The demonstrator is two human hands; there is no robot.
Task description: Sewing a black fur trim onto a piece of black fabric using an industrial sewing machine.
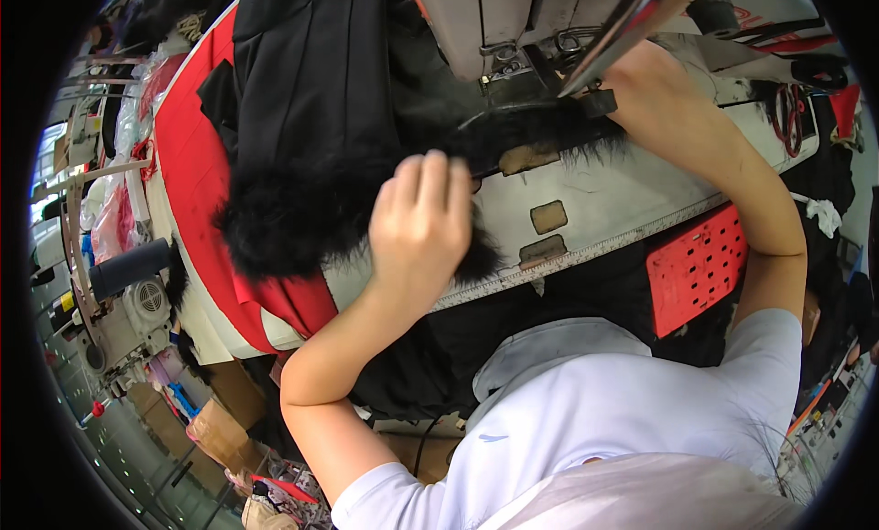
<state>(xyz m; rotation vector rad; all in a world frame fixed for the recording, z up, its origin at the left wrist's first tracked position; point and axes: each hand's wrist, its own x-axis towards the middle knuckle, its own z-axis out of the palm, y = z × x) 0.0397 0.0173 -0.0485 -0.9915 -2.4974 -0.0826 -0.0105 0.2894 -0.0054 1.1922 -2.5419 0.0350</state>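
Black pleated-looking cloth (pixel 302 72) lies over the left of the sewing table, with a thick black fur trim (pixel 293 210) along its near edge. My left hand (pixel 421 223) is closed on the fur trim near the middle of the table, its fingers bent and slightly blurred. Beyond it stands a sewing machine (pixel 476 27), with black material running beneath its needle area. My right hand (pixel 645 86) is at the machine's right side, beside the fur strip's far end. Machine parts hide its fingertips, so what they hold does not show.
Red cloth (pixel 197 155) lies under the black cloth at the left. A measuring scale (pixel 586 255) runs along the table's near edge. Below it hangs a red perforated plastic panel (pixel 696 269). Red-handled scissors (pixel 787 118) rest at the far right. A grey motor (pixel 149 298) stands at left.
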